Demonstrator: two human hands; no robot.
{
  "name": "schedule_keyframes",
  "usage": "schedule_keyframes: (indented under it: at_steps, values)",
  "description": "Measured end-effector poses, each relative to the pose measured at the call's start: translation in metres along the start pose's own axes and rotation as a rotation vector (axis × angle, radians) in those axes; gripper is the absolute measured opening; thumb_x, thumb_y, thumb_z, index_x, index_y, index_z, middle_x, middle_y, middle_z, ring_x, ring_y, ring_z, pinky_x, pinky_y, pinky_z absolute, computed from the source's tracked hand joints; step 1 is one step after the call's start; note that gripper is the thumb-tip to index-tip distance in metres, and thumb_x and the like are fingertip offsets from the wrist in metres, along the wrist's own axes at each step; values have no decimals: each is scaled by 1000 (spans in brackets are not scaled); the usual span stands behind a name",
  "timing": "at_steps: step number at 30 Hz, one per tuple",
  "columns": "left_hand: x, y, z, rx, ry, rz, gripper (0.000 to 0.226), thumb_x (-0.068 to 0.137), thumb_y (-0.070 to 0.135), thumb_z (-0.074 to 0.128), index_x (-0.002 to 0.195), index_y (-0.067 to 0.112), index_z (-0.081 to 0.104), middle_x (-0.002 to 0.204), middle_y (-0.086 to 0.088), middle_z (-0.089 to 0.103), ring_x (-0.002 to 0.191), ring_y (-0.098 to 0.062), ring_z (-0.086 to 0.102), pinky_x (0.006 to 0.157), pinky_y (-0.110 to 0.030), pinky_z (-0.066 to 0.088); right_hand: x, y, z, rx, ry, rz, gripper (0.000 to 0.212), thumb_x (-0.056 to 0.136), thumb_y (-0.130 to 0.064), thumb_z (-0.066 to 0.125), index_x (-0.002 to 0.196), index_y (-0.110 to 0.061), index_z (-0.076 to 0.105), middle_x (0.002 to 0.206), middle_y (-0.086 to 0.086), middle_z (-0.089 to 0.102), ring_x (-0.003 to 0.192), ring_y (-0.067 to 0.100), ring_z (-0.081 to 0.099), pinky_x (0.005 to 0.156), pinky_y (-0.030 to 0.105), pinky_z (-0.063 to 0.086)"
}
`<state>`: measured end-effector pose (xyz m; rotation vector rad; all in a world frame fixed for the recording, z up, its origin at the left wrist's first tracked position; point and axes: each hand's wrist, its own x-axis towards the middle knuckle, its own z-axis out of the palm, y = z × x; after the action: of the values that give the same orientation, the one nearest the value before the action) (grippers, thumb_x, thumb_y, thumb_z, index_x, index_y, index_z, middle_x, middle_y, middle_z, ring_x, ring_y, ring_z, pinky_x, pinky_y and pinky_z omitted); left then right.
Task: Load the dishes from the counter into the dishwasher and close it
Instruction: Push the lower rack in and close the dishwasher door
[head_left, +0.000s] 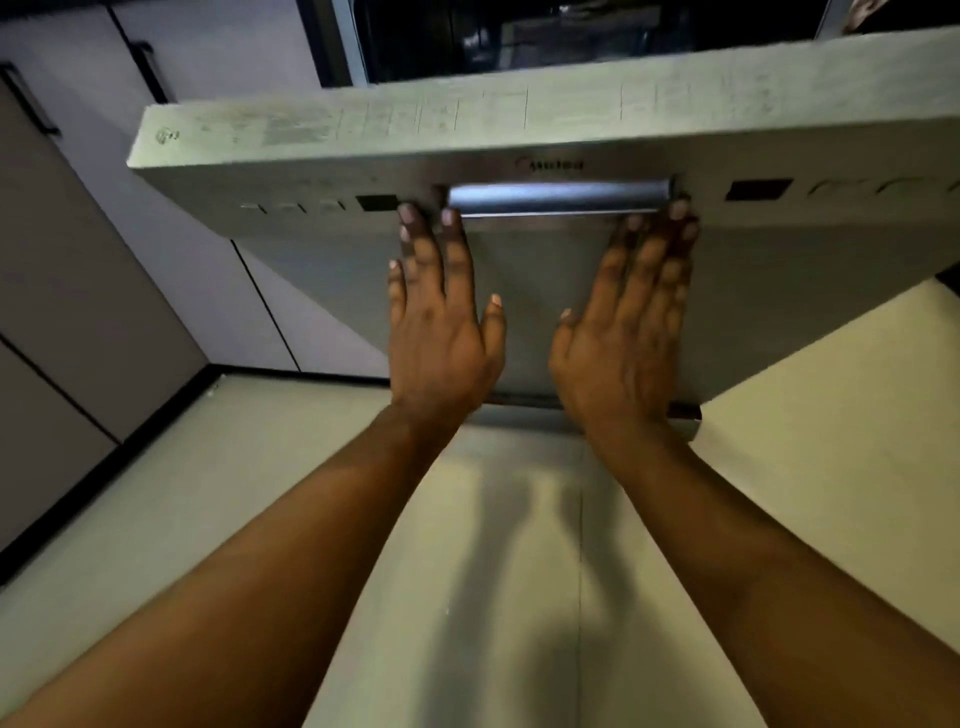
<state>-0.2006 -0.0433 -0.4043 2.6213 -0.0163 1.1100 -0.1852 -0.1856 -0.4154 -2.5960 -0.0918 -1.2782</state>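
The stainless dishwasher door (779, 291) is partly raised, tilted toward me, with a dark gap to the interior (519, 41) showing above its top edge. A metal bar handle (558, 197) runs across the door's upper middle. My left hand (441, 317) lies flat on the door front, fingers straight, fingertips just below the handle's left end. My right hand (628, 322) presses flat beside it, fingertips under the handle's right end. No dishes are visible; the racks inside are too dark to make out.
Grey cabinet fronts (104, 260) with black handles (31, 104) stand to the left, meeting a dark plinth. Pale floor tiles (260, 493) spread below the door and around my arms.
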Motion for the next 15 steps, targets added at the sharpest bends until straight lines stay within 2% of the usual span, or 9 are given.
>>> schedule_keyframes:
  at_steps: [3, 5, 7, 9, 12, 15]
  values:
    - [13, -12, 10, 62, -10, 64, 84, 95, 34, 50, 156, 2, 1, 160, -28, -7, 150, -38, 2, 122, -50, 15, 14, -14, 15, 29, 52, 22, 77, 86, -24, 46, 150, 6, 16, 155, 32, 17, 144, 46, 17, 118, 50, 18]
    - [16, -22, 17, 133, -112, 79, 85, 97, 37, 46, 155, 2, -5, 160, -25, -14, 151, -35, -5, 123, -46, 8, 18, -23, 24, 43, 15, -23, 81, 86, -35, 40, 150, 6, 12, 155, 32, 12, 145, 45, 13, 119, 51, 17]
    - [16, -33, 26, 195, -220, 85, 84, 100, 42, 39, 153, 4, -14, 159, -21, -25, 150, -30, -15, 124, -43, -1, 18, -35, 36, -13, -84, -104, 97, 86, -53, 46, 152, 3, 0, 157, 30, -1, 147, 43, 1, 121, 49, 7]
    - [19, -42, 34, 201, -262, 109, 86, 101, 48, 34, 152, 5, -19, 155, -16, -33, 149, -28, -21, 123, -41, -6, 18, -44, 50, -63, -148, -140, 113, 82, -61, 56, 151, 0, -10, 158, 26, -11, 147, 40, -8, 120, 48, 0]
    - [31, -46, 38, 187, -277, 142, 92, 99, 53, 38, 151, 5, -20, 153, -14, -36, 146, -25, -27, 122, -39, -9, 20, -51, 64, -101, -171, -161, 106, 89, -58, 51, 150, -3, -15, 159, 21, -17, 147, 36, -13, 121, 47, 2]
    - [44, -46, 42, 183, -282, 142, 94, 97, 46, 43, 151, 4, -20, 157, -19, -31, 139, -20, -33, 122, -39, -9, 30, -47, 69, -115, -231, -184, 99, 93, -54, 45, 148, -5, -22, 156, 16, -28, 147, 33, -18, 121, 47, 1]
